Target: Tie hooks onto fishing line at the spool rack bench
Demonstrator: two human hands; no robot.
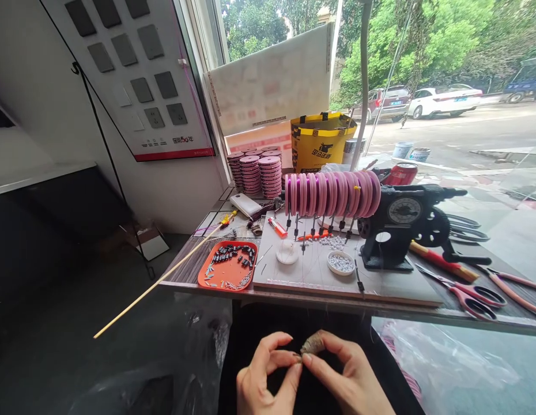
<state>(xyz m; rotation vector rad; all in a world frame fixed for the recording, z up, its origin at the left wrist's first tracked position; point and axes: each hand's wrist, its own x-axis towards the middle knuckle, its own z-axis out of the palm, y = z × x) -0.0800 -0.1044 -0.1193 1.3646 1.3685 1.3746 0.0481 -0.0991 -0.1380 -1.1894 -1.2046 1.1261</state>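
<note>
My left hand (268, 374) and my right hand (348, 369) meet fingertip to fingertip above a dark lap, below the table's front edge. Both are closed in a pinch, and what lies between the fingertips is too small to make out. Tape covers the tip of my right index finger. Above them, on the board (311, 282), stands a black hand-cranked winder (404, 213) with a dial. Pink spools (332, 195) sit in a row on its shaft, and small dark weights hang from them on fine lines. A round white dish (341, 263) holds small pale beads.
An orange tray (229, 276) holds dark and silvery small parts. A thin stick (159, 276) juts past the table's left edge. Scissors (471, 297) and pliers (510, 282) lie right. Stacked pink spools (270, 176) and a yellow bag (305, 144) stand behind.
</note>
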